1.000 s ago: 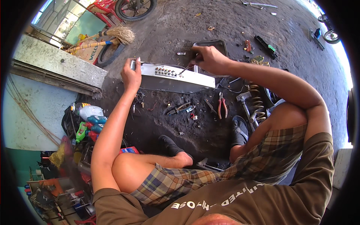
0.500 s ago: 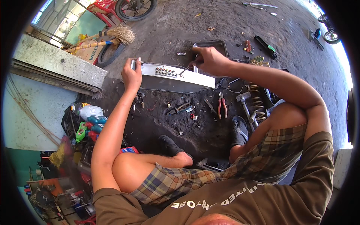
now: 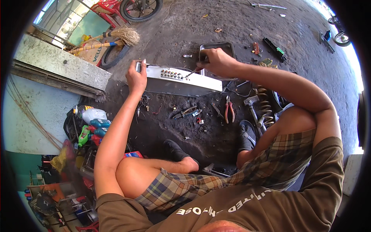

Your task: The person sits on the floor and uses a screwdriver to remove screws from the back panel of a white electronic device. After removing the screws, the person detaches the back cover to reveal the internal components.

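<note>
Grey concrete floor [image 3: 185,23], stained dark with oil, carries all items observed. Largest on it is a long metal electronics chassis [image 3: 181,83], pale on its face, lying crosswise ahead of the seated person's knees, with a row of small sockets along the upper face. Behind its right end sits a dark rectangular metal tray [image 3: 228,47]. Left hand [image 3: 136,78] is closed over the chassis's left end, fingers wrapped on the top edge, steadying it. Right hand [image 3: 216,61] is clenched round the handle of a screwdriver [image 3: 192,71], whose shaft slants down-left to the chassis face near the sockets; the tip contact appears made but is too small to confirm. Red-handled pliers [image 3: 230,110] lie on the floor just in front of the chassis, beside a coil spring [image 3: 264,104].
</note>
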